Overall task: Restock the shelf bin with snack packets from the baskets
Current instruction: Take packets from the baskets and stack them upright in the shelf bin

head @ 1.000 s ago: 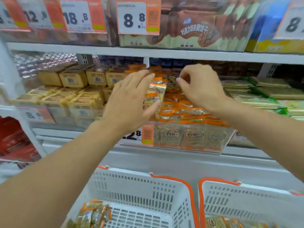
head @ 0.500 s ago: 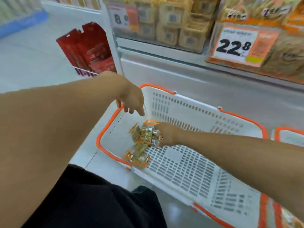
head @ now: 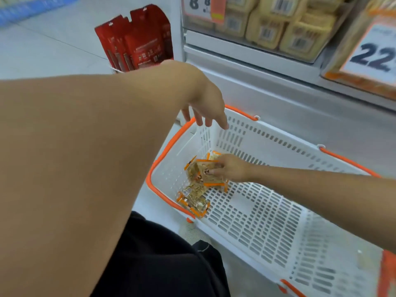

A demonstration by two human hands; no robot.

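**Shop aisle, basket nearly emptied**

Pale shop floor (head: 53, 46) below stocked shelving. Down in the white basket with orange rim (head: 165, 151): only a few orange-edged snack packets (head: 194, 199) left, clustered in the near-left corner. Right hand (head: 232, 168) reaching in, fingers (head: 214, 172) curled onto the upper packets, gripping them. Left hand (head: 205, 106) hovering above the basket's far corner, fingers spread loosely, holding nothing. Beyond: yellow boxed goods (head: 278, 24) behind a clear shelf front, a price tag (head: 377, 52), red pouches (head: 137, 39) in a floor rack. Judging by the bare basket bottom, mostly done; second basket's edge (head: 389, 275) at lower right, contents unclear.
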